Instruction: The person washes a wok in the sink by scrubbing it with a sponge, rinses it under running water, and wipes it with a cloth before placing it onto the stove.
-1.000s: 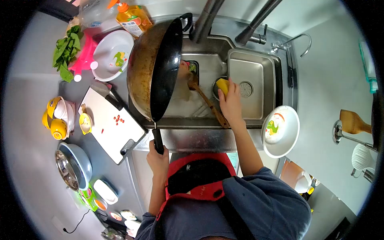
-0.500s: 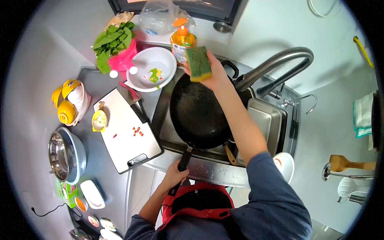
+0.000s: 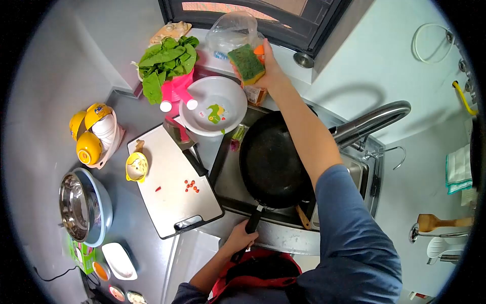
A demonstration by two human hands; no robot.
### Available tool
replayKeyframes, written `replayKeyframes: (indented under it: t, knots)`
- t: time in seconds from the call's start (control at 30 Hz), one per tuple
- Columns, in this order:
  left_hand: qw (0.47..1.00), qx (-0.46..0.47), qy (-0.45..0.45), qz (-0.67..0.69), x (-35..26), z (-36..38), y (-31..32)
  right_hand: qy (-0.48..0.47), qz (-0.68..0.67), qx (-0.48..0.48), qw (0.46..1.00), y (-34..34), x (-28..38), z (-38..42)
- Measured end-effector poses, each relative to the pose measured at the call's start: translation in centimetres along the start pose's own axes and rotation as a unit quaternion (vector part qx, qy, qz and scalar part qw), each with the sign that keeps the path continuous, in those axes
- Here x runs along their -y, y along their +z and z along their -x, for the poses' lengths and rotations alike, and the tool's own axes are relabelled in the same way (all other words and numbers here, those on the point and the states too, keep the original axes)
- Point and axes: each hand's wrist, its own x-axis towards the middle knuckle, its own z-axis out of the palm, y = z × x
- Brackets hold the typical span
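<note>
My left hand (image 3: 238,238) is wrapped round the black handle (image 3: 253,221) of a dark frying pan (image 3: 276,162), which rests over the sink. Up near the windowsill, my right hand (image 3: 274,72) holds a green and yellow sponge (image 3: 246,63), scouring side facing up. Just behind the sponge is a soap bottle with an orange pump (image 3: 258,50); most of its body is hidden by the sponge and hand. My right forearm crosses over the pan's right side.
Left of the sink (image 3: 228,175) lies a white cutting board (image 3: 169,202) with chopped red chili and a cleaver (image 3: 190,149). A white basin (image 3: 235,99) and a pink colander (image 3: 177,91) of greens stand behind. The faucet (image 3: 374,119) arches at the right.
My right hand has carried the sponge up and away, closer to the pump bottle, tilting it. The whole view has shifted; my left hand keeps its hold on the pan handle.
</note>
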Motion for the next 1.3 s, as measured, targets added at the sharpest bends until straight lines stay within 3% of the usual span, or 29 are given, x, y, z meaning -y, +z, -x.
replayKeyframes:
  t: [0.17,0.23,0.43,0.87,0.97,1.07,1.17,1.3]
  knots:
    - [0.998,0.009,0.02,0.052,1.1,-1.4,-0.5,-0.011,-0.025,0.035,0.999,-0.3,0.1,-1.0]
    - [0.999,0.008,0.025,0.036,0.8,-1.5,-0.7,-0.035,0.056,-0.026,0.997,0.0,0.2,-0.7]
    - [1.0,0.007,0.005,0.008,0.0,-1.2,-1.0,-0.041,0.124,-0.07,0.989,-0.1,0.1,-0.5]
    - [1.0,0.023,0.003,0.021,-0.3,-1.1,-1.4,-0.104,0.133,-0.107,0.98,-2.8,0.1,-1.9]
    - [1.0,0.025,0.007,0.01,-0.4,-1.1,-1.7,-0.072,0.163,-0.139,0.974,-2.0,-0.1,-1.2]
    - [0.999,0.033,0.004,0.028,0.0,-1.2,-1.7,-0.089,0.128,-0.133,0.979,-3.0,-0.4,-2.0]
    - [0.998,0.046,0.007,0.043,0.1,-1.4,-1.6,-0.113,0.177,-0.113,0.971,-5.9,-0.4,-4.4]
    - [0.999,0.03,-0.015,0.009,0.0,-1.4,-1.5,-0.188,0.201,-0.164,0.947,-7.8,-0.7,-7.0]
